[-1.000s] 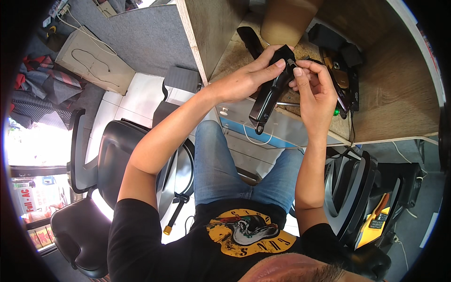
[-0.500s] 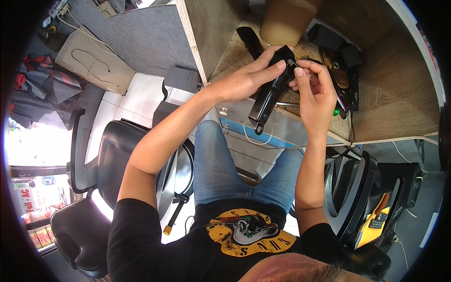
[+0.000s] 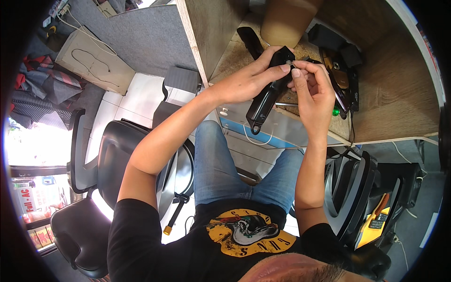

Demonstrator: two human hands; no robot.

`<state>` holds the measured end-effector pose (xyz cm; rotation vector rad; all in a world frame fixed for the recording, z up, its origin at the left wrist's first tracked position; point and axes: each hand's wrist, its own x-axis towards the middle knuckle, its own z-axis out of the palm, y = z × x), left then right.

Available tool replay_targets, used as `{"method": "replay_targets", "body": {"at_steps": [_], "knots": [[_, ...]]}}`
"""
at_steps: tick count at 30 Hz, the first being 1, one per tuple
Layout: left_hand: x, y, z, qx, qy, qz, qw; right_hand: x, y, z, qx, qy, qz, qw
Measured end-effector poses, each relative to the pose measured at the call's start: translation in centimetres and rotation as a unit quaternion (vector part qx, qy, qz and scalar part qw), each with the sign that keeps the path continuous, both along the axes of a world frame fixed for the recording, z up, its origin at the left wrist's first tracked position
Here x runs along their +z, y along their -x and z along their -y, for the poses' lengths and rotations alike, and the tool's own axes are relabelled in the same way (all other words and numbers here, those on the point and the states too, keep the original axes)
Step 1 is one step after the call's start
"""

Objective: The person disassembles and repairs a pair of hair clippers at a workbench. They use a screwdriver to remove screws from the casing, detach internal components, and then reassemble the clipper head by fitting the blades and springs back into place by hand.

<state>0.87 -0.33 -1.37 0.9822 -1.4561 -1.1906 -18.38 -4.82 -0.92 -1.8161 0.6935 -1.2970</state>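
A black hair clipper (image 3: 263, 105) is held at a slant over the counter's front edge, its hanging loop toward me and its head pointing away. My left hand (image 3: 249, 81) is closed around its upper body, the thumb lying across the top. My right hand (image 3: 314, 91) is closed in a pinch against the right side of the clipper near its head. A small metallic bit shows by those fingertips, but what they grip is too small to tell.
On the wooden counter (image 3: 230, 61) lie a long black object (image 3: 250, 41), a brown cylindrical container (image 3: 286, 23) and several dark devices with cords. A black barber chair (image 3: 124, 145) is at my left, another dark chair (image 3: 345, 188) at my right. A white cable loop (image 3: 257, 141) hangs below the counter.
The clipper has rolled slightly and its looped end has shifted a little left. My left thumb has slid slightly right along it; the right hand's pinch has barely moved.
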Motion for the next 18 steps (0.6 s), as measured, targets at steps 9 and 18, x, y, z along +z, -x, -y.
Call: {"method": "replay_targets", "body": {"at_steps": [9,18], "knots": [[-0.1,0.08,0.07,-0.001,0.014,0.006,1.0,-0.09,0.0,-0.07,0.008,-0.014,0.014,1.0],[-0.16,0.15,-0.03,0.022,0.046,0.051,0.997,-0.26,0.05,-0.04,0.024,-0.024,0.028,0.999]]}}
